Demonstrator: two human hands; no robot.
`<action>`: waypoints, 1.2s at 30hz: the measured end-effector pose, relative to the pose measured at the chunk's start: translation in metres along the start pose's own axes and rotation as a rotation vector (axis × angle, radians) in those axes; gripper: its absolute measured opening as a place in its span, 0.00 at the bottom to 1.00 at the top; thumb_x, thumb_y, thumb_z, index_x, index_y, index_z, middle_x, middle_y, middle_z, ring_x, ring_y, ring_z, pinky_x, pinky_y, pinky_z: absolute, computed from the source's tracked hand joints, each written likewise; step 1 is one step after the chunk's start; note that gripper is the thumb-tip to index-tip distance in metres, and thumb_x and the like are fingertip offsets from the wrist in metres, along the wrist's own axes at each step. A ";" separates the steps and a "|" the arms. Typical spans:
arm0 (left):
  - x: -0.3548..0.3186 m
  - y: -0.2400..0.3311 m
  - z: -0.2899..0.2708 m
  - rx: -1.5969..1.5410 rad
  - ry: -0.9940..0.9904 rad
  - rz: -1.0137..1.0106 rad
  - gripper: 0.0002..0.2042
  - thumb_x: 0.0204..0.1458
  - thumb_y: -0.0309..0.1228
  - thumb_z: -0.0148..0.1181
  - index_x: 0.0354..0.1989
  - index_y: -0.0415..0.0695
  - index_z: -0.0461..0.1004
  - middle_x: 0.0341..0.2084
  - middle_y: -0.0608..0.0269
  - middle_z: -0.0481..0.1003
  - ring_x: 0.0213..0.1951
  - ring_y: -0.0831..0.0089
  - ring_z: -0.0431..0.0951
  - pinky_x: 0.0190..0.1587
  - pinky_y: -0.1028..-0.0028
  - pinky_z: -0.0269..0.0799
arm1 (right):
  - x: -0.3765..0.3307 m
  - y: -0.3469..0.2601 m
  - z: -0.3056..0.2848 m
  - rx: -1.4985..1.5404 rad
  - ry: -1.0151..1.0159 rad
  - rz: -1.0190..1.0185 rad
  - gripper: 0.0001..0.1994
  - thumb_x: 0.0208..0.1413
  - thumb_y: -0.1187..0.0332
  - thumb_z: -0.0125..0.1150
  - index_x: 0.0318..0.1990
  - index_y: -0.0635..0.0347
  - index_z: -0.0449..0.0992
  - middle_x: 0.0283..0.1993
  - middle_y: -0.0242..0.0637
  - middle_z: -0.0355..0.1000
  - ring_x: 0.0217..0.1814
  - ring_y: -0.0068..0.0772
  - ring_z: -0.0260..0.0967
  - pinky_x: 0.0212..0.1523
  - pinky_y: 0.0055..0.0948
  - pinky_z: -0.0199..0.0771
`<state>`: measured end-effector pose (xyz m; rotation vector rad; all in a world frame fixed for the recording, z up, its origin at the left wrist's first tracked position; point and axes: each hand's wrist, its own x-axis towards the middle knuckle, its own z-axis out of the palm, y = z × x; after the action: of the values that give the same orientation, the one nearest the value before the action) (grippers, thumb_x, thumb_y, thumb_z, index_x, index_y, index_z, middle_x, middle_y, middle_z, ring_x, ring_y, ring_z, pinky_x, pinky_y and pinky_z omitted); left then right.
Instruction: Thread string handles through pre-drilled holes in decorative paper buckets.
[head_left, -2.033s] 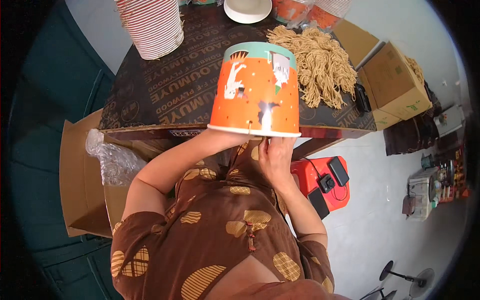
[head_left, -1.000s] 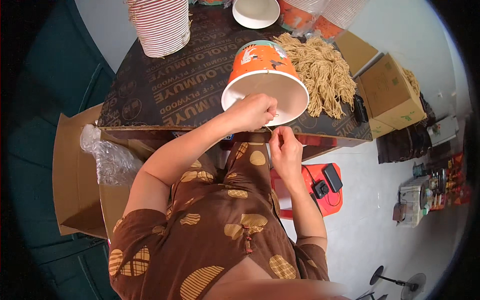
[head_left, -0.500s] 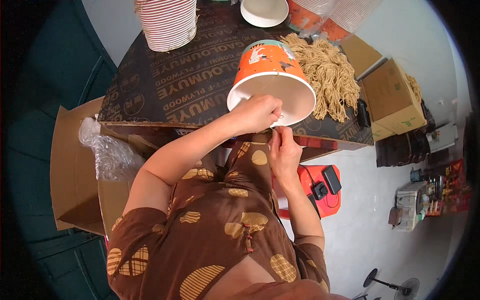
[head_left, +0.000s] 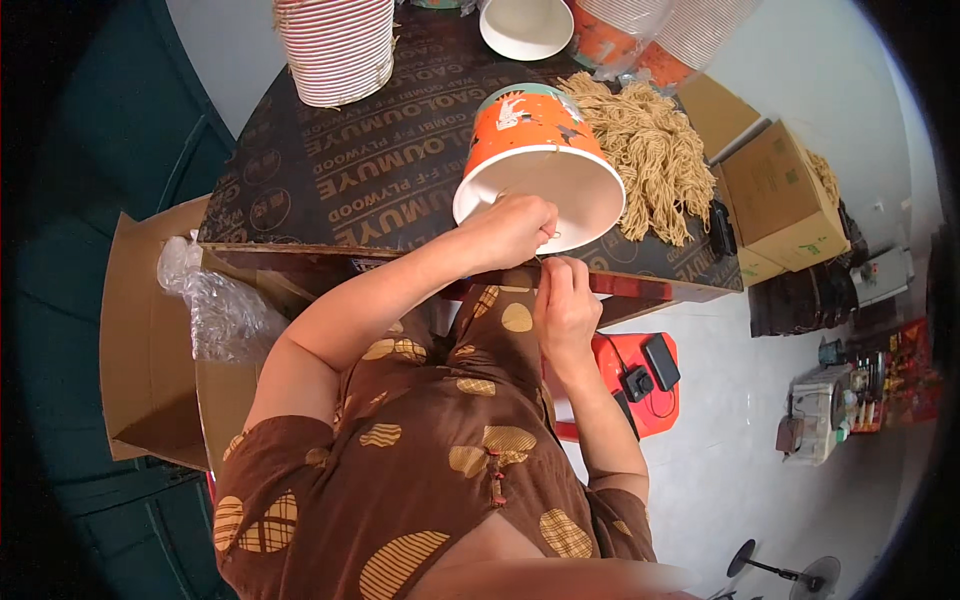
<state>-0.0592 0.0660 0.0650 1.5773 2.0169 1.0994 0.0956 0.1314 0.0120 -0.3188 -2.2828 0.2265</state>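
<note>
An orange paper bucket (head_left: pixel 545 120) with a white rim lies on its side at the table's front edge, its mouth toward me. My left hand (head_left: pixel 513 230) is closed in front of the mouth, fingertips by the lower rim. A small loop of tan cord (head_left: pixel 556 235) shows at those fingertips. Just below the rim, my right hand (head_left: pixel 568 300) is closed in a pinch; what it holds is hidden. Cord also shows at the upper rim. To the right of the bucket lies a heap of tan cords (head_left: pixel 655 160).
On the dark plywood table (head_left: pixel 290 200) stand a stack of white-rimmed buckets (head_left: pixel 337 50), a white bowl (head_left: pixel 526 27) and bagged orange buckets (head_left: pixel 665 45). Cardboard boxes (head_left: pixel 785 195) stand right, an open carton (head_left: pixel 150 340) left. A red stool (head_left: pixel 655 405) holds black devices.
My right hand has dropped slightly, away from the bucket's rim. The left hand has shifted a little left and down. The view has tilted slightly, and the bucket keeps nearly the same place.
</note>
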 end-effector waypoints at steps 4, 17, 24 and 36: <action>-0.006 0.001 0.004 0.103 0.074 0.037 0.04 0.50 0.22 0.55 0.30 0.36 0.76 0.31 0.44 0.77 0.39 0.48 0.78 0.39 0.56 0.73 | 0.004 -0.002 0.000 0.046 0.060 -0.042 0.09 0.50 0.81 0.59 0.40 0.67 0.71 0.42 0.46 0.70 0.30 0.47 0.75 0.26 0.37 0.77; -0.023 -0.005 0.008 0.181 0.146 0.092 0.04 0.50 0.20 0.54 0.28 0.35 0.75 0.33 0.48 0.74 0.39 0.50 0.76 0.41 0.58 0.72 | 0.006 0.004 0.015 0.299 0.090 -0.030 0.09 0.49 0.85 0.59 0.38 0.67 0.70 0.53 0.53 0.70 0.46 0.52 0.74 0.38 0.37 0.77; -0.025 -0.006 0.006 0.171 0.143 0.099 0.03 0.48 0.20 0.54 0.27 0.35 0.73 0.30 0.49 0.73 0.37 0.50 0.76 0.39 0.58 0.72 | 0.007 0.008 0.017 0.284 0.099 -0.154 0.11 0.48 0.85 0.59 0.38 0.66 0.67 0.48 0.50 0.70 0.38 0.51 0.75 0.31 0.38 0.78; -0.027 -0.005 -0.002 0.089 0.061 0.091 0.02 0.45 0.20 0.56 0.28 0.36 0.73 0.35 0.49 0.73 0.38 0.51 0.76 0.39 0.60 0.72 | 0.006 0.007 0.016 0.263 0.082 -0.192 0.13 0.45 0.86 0.60 0.39 0.65 0.67 0.42 0.47 0.71 0.32 0.48 0.74 0.27 0.37 0.77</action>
<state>-0.0552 0.0393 0.0574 1.7144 2.0785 1.1181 0.0806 0.1388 0.0037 0.0268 -2.1538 0.4021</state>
